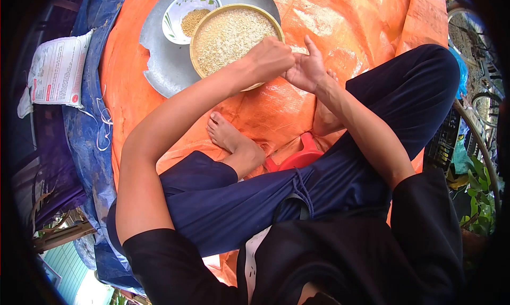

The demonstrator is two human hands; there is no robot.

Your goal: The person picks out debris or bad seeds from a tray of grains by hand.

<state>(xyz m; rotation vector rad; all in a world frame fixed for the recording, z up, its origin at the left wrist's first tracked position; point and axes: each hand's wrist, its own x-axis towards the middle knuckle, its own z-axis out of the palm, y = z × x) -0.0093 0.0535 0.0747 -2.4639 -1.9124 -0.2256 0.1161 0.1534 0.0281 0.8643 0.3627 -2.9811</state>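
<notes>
Left hand curled at the rim of the basket, can't tell whether it grips anything, and it meets the right hand, palm spread wide just outside; pale grain fills the basket on the tray, so keeping both palms above it should limit spills

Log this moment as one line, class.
left hand: curled, fingertips hidden; right hand: palm up, thumb spread; round yellow basket: pale grains, overlapping round grey metal tray
</notes>
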